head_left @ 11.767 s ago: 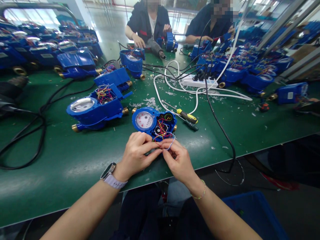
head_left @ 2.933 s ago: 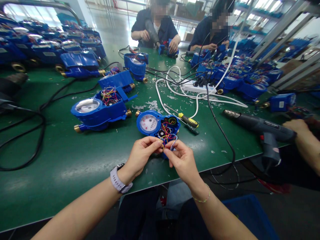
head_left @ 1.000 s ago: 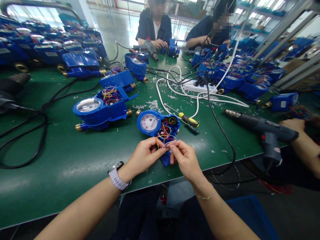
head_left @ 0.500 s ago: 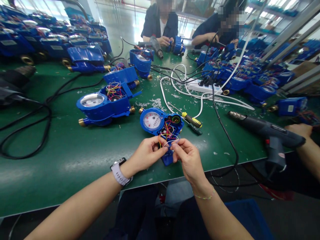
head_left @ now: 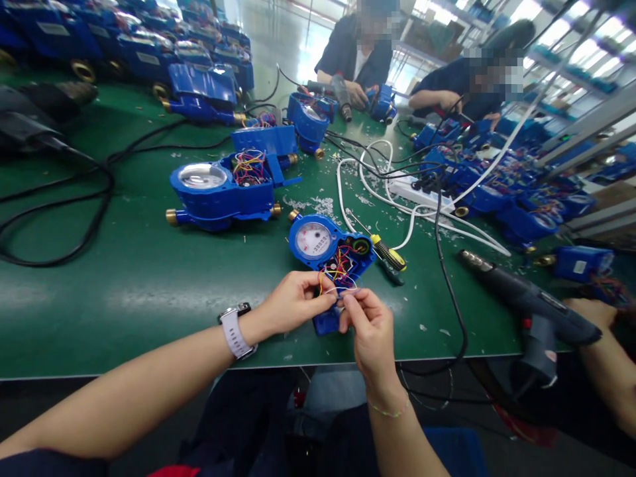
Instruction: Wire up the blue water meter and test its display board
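Observation:
An open blue water meter (head_left: 322, 245) with a white dial lies near the front edge of the green table (head_left: 124, 291). Thin coloured wires (head_left: 338, 270) spill from its open compartment. My left hand (head_left: 293, 301) and my right hand (head_left: 370, 328) meet just below the meter, each pinching the ends of those wires between thumb and fingers. A white watch is on my left wrist, a thin bracelet on my right.
A second open meter (head_left: 221, 192) lies behind to the left. A yellow-handled screwdriver (head_left: 385, 250) rests right of my meter. A co-worker's hand (head_left: 591, 311) holds a heat gun (head_left: 527, 305) at the right. White cables, a power strip (head_left: 422, 192), several blue meters and two seated people fill the back.
The view has swung right and tilted. My hands stay pinched on the wires by the meter. The co-worker's heat gun at the right has come in since the earliest frame.

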`<state>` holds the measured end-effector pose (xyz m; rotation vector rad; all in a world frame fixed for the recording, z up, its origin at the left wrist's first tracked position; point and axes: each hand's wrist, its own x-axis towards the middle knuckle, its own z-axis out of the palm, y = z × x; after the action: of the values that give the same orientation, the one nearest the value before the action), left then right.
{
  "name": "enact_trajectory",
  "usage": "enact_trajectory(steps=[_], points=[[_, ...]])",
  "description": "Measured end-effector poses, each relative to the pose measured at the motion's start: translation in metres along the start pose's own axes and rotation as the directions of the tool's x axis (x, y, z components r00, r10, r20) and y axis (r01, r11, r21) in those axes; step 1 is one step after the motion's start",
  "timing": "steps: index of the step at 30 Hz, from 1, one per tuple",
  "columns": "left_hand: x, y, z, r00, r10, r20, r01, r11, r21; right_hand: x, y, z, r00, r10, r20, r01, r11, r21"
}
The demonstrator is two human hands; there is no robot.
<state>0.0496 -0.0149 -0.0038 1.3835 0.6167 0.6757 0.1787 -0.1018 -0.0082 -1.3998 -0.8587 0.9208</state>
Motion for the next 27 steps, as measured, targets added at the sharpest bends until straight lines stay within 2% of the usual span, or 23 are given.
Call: enact_trajectory(steps=[5, 12, 22, 27], points=[[-0.0003, -0.0022, 0.0002, 1.0, -0.002, -0.005, 0.001, 0.999, -0.043, -0.0013, -0.004, 0.0034, 1.0, -0.019, 0.009, 0.019, 0.998, -0.059], [0.0003, -0.0048, -0.0011, 0.997, -0.083, -0.012, 0.082, 0.995, -0.062, -0.0018, -0.0088, 0.0065, 1.0, -0.024, -0.01, 0.023, 0.991, -0.134], [-0.0017, -0.0034, -0.0011, 0.999, -0.05, 0.009, 0.049, 0.999, 0.023, -0.0029, -0.0062, 0.006, 0.993, -0.113, -0.03, 0.107, 0.981, -0.159], [-0.002, -0.0028, 0.0004, 0.999, -0.041, 0.007, 0.041, 0.998, 0.042, -0.0031, -0.0046, 0.0067, 0.992, -0.114, -0.048, 0.104, 0.977, -0.184]])
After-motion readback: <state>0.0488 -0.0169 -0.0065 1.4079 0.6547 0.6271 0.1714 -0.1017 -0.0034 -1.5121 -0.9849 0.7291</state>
